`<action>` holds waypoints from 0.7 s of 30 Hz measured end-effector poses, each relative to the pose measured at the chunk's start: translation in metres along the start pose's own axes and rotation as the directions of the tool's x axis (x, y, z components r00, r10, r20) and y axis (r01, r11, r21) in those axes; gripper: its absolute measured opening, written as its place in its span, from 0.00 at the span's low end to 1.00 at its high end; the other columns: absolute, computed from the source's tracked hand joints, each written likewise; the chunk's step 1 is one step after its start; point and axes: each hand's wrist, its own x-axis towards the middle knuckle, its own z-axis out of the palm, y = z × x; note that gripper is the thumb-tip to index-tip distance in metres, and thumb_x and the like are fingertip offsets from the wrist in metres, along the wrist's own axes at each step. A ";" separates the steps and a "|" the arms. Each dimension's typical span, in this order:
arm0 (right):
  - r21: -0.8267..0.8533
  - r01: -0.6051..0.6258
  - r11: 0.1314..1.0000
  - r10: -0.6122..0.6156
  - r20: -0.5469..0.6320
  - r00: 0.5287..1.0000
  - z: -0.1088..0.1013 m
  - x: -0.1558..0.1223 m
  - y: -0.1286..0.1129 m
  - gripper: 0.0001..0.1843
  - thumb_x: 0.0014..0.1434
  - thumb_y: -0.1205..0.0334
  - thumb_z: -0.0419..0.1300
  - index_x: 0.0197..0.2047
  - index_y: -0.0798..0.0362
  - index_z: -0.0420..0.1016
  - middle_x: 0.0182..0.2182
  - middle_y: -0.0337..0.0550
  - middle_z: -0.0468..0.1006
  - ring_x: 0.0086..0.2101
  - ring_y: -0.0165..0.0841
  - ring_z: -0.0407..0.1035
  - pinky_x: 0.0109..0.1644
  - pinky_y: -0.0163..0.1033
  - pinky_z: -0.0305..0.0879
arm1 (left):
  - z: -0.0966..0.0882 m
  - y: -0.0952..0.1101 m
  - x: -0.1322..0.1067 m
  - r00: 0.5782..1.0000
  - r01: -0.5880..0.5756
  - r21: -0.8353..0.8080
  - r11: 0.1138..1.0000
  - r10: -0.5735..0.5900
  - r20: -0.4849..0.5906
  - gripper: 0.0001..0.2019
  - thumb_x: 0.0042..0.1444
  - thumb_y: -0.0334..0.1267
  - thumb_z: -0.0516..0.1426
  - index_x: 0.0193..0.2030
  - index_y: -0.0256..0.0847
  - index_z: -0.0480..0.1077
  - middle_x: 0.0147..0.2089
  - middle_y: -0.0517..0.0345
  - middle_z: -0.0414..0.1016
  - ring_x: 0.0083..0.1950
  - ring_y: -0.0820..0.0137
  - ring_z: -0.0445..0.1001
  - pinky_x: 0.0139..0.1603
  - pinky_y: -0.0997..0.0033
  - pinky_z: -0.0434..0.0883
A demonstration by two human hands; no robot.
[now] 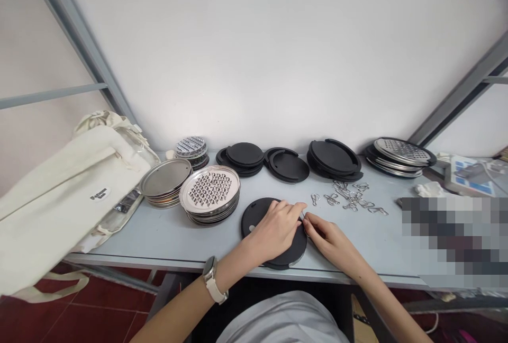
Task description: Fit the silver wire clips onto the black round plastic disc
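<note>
1. Left hand (273,229) lies across a black disc (256,215), fingers (291,209) together and extended toward the disc's right edge, not clearly gripping.
2. Right hand (327,238) sits at the disc's right edge. Fingertips (306,221) form a narrow pinch on a small silver piece (302,216), too small to identify.
3. Disc lies flat near the front edge of the table (119,242), between the hands. A thin steel rim (294,264) shows under its near side.
4. Left of the disc: a stack of graters (209,190), touching a stack of plain steel plates (164,178). A smaller grater stack (191,145) is behind them.
5. Along the back: three stacks of black discs (239,159) (286,165) (334,158), then another grater stack (402,151) at right.
6. Right of the hands: loose wire clips (349,197) in a scattered pile.
7. Far left: a cream canvas bag (67,195) lies partly on the table.
8. Watch (210,279) on left wrist.
</note>
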 end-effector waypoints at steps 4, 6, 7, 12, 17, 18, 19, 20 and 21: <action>-0.002 0.003 1.000 -0.003 0.001 1.000 0.000 0.000 0.000 0.17 0.68 0.53 0.44 0.28 0.50 0.54 0.23 0.34 0.61 0.25 0.31 0.57 0.30 0.35 0.54 | 0.001 0.000 0.000 1.000 0.010 -0.007 1.000 -0.010 -0.006 0.21 0.64 0.28 0.47 0.63 0.38 0.50 0.50 0.50 0.71 0.51 0.62 0.68 0.54 0.61 0.63; -0.005 0.004 1.000 -0.004 -0.008 1.000 0.000 0.000 0.000 0.17 0.67 0.53 0.44 0.27 0.50 0.54 0.23 0.34 0.61 0.25 0.30 0.56 0.30 0.35 0.54 | 0.002 -0.001 0.000 1.000 0.019 -0.026 0.999 -0.019 -0.012 0.24 0.64 0.28 0.47 0.66 0.38 0.45 0.51 0.49 0.71 0.52 0.62 0.68 0.55 0.60 0.63; -0.006 0.002 1.000 -0.002 -0.008 1.000 0.000 0.000 -0.001 0.17 0.67 0.54 0.44 0.27 0.50 0.54 0.22 0.33 0.60 0.25 0.30 0.56 0.30 0.35 0.53 | 0.003 -0.001 0.000 1.000 0.022 -0.036 0.999 -0.023 -0.013 0.25 0.64 0.28 0.46 0.67 0.38 0.44 0.51 0.49 0.71 0.53 0.62 0.68 0.55 0.60 0.63; -0.011 0.004 1.000 -0.005 -0.009 1.000 0.001 0.002 -0.002 0.17 0.67 0.54 0.44 0.27 0.50 0.53 0.22 0.33 0.60 0.25 0.30 0.56 0.30 0.35 0.54 | 0.005 -0.003 0.000 1.000 0.025 -0.058 0.998 -0.026 -0.013 0.26 0.65 0.28 0.46 0.67 0.38 0.41 0.52 0.48 0.70 0.54 0.62 0.68 0.56 0.59 0.62; -0.012 0.007 1.000 -0.007 -0.007 1.000 0.000 0.000 -0.003 0.17 0.68 0.54 0.44 0.27 0.50 0.53 0.22 0.33 0.60 0.25 0.30 0.56 0.29 0.35 0.54 | 0.006 -0.003 -0.001 1.000 0.019 -0.054 0.998 -0.020 -0.017 0.25 0.64 0.27 0.46 0.66 0.39 0.44 0.52 0.50 0.70 0.53 0.63 0.68 0.55 0.60 0.62; -0.013 0.007 1.000 -0.007 -0.007 1.000 0.000 0.000 -0.003 0.17 0.68 0.53 0.44 0.27 0.50 0.53 0.22 0.33 0.60 0.25 0.30 0.56 0.29 0.35 0.54 | 0.006 -0.003 -0.001 1.000 0.021 -0.049 0.999 -0.022 -0.015 0.24 0.64 0.27 0.47 0.66 0.39 0.46 0.52 0.50 0.70 0.53 0.63 0.68 0.55 0.60 0.62; -0.013 0.006 1.000 -0.007 -0.007 1.000 0.000 0.000 -0.003 0.17 0.68 0.53 0.44 0.27 0.50 0.53 0.22 0.33 0.60 0.25 0.30 0.56 0.29 0.35 0.54 | 0.006 -0.003 -0.001 1.000 0.022 -0.043 0.999 -0.023 -0.015 0.23 0.64 0.28 0.47 0.65 0.39 0.48 0.51 0.50 0.71 0.53 0.63 0.68 0.55 0.61 0.62; -0.014 0.006 1.000 -0.006 -0.008 1.000 0.000 0.000 -0.002 0.17 0.68 0.53 0.44 0.27 0.50 0.53 0.22 0.33 0.60 0.25 0.30 0.57 0.29 0.34 0.54 | 0.005 -0.003 0.000 1.000 0.022 -0.034 0.999 -0.023 -0.015 0.21 0.64 0.28 0.47 0.64 0.39 0.50 0.51 0.51 0.71 0.53 0.63 0.68 0.55 0.61 0.62; -0.014 0.004 1.000 -0.004 -0.009 1.000 0.000 0.000 -0.002 0.17 0.68 0.53 0.44 0.27 0.50 0.54 0.22 0.33 0.60 0.25 0.30 0.57 0.29 0.34 0.54 | 0.005 -0.003 0.000 1.000 0.021 -0.022 1.000 -0.022 -0.018 0.19 0.64 0.29 0.47 0.62 0.39 0.53 0.51 0.51 0.71 0.53 0.63 0.68 0.55 0.61 0.62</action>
